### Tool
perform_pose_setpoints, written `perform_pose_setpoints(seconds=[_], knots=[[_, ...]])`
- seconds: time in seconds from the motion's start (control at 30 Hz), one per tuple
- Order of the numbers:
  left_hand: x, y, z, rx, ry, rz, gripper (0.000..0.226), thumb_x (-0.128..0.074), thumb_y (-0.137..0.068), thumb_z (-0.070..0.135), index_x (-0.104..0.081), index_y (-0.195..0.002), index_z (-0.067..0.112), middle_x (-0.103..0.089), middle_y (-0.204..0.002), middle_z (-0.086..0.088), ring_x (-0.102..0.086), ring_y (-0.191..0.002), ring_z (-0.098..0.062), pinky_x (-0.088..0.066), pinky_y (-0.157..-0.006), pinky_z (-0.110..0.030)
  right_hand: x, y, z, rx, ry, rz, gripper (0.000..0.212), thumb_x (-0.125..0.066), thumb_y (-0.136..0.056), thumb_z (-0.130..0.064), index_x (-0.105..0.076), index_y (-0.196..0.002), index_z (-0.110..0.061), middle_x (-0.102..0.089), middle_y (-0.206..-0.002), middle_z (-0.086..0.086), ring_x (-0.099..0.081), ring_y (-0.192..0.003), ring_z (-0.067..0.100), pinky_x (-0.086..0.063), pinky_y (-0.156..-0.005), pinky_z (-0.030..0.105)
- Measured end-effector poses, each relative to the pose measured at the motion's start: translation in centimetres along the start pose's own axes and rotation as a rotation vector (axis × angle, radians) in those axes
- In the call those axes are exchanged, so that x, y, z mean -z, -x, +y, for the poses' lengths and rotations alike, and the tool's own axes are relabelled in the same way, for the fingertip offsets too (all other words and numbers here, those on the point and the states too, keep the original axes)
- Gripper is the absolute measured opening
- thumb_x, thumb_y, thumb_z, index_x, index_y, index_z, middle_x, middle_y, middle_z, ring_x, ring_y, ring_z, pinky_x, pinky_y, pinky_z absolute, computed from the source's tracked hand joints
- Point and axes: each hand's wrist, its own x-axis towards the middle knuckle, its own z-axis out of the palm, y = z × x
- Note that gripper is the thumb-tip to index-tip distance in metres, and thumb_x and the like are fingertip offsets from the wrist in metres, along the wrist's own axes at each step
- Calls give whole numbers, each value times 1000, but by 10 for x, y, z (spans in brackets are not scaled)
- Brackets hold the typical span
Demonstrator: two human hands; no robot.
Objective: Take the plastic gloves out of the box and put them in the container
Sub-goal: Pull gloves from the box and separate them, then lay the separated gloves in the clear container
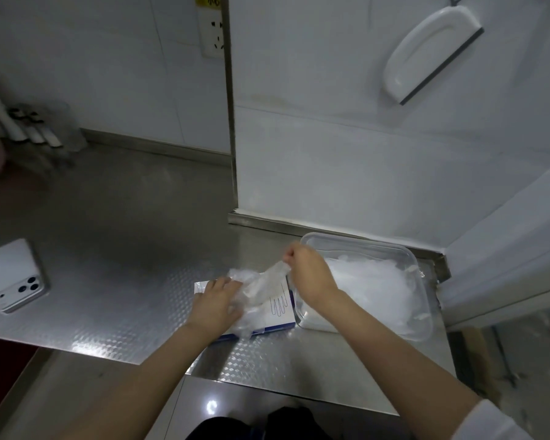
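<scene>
Looks down on a steel counter (pixel 124 249). At lower centre, shows a left hand (pixel 215 304), fingers spread flat, pressing on the glove box (pixel 280 309) and the loose film on it. Just right of that, shows a right hand (pixel 305 268) pinching a clear plastic glove (pixel 269 279) drawn up from the box. At right, shows a clear container (pixel 404 249) heaped with gloves (pixel 369 287), possibly touching the box. At far left, shows a white phone (pixel 15 276).
</scene>
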Motion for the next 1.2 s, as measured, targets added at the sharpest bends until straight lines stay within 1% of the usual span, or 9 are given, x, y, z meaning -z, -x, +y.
perform_pose_setpoints(seconds=[0.17,0.27,0.47,0.6,0.67,0.73,0.9,1.07,1.2], knots=[[5,-1,0,-19,-50,-75,53,-51,-92,32,-33,-141,27,-29,-146,-1,-28,-134,-21,-36,-104,-40,42,-3,9,-27,-214,178,17,-39,-93,-1,-50,-86,-12,-56,-87,4,-56,-81,26,-52,-74,47],[18,-5,5,0,87,-159,56,-55,-90,31,-32,-140,25,-27,-147,-3,-28,-136,-24,-35,-105,-44,62,1,11,-13,-321,209,16,-42,-97,-9,-52,-86,-14,-54,-83,-3,-57,-76,18,-54,-73,34],[59,-5,48,-221,363,115,90,-74,-77,35,-18,-147,31,-20,-154,4,-25,-139,-17,-25,-113,-45,80,15,12,43,-369,164,14,-49,-96,-8,-55,-85,-13,-54,-74,-6,-55,-68,10,-44,-60,9],[78,-6,78,-428,561,322,20,-68,-81,14,-63,-94,29,-63,-91,19,-58,-84,1,-47,-75,-28,83,21,15,70,-382,85,19,-52,-94,-8,-55,-79,-19,-56,-70,-5,-55,-61,6,-44,-60,11],[87,-6,90,-373,641,317,28,-63,-83,4,-60,-73,30,-60,-69,18,-54,-66,1,-42,-63,-19,84,21,21,20,-445,97,19,-54,-93,-12,-55,-79,-24,-58,-72,-5,-56,-64,8,-47,-66,18],[95,-6,99,-305,770,282,20,-64,-84,5,-63,-72,21,-63,-69,10,-54,-67,-5,-43,-67,-25,86,22,33,-61,-553,87,7,-61,-91,-19,-57,-95,-23,-60,-87,-9,-57,-79,1,-45,-73,15],[100,-2,114,-210,1058,117,17,-60,-92,21,-73,-94,10,-72,-91,2,-64,-86,-4,-46,-76,-14,73,28,48,-66,-690,-222,62,-76,-77,-26,-46,-130,-17,-60,-123,-4,-57,-114,7,-43,-100,24],[93,-4,121,-166,1083,48,27,-52,-96,23,-62,-72,16,-58,-64,9,-53,-64,-1,-42,-64,-13,79,27,49,-152,-1031,-70,7,-64,-88,-11,-64,-93,-6,-67,-87,7,-65,-74,7,-52,-72,17],[83,-15,102,-24,960,28,34,-52,-95,35,-52,-70,12,-51,-66,1,-47,-65,-12,-40,-69,-25,91,28,64,-155,-957,2,19,-61,-89,-8,-58,-71,-13,-53,-67,-2,-54,-58,-1,-52,-65,14]])
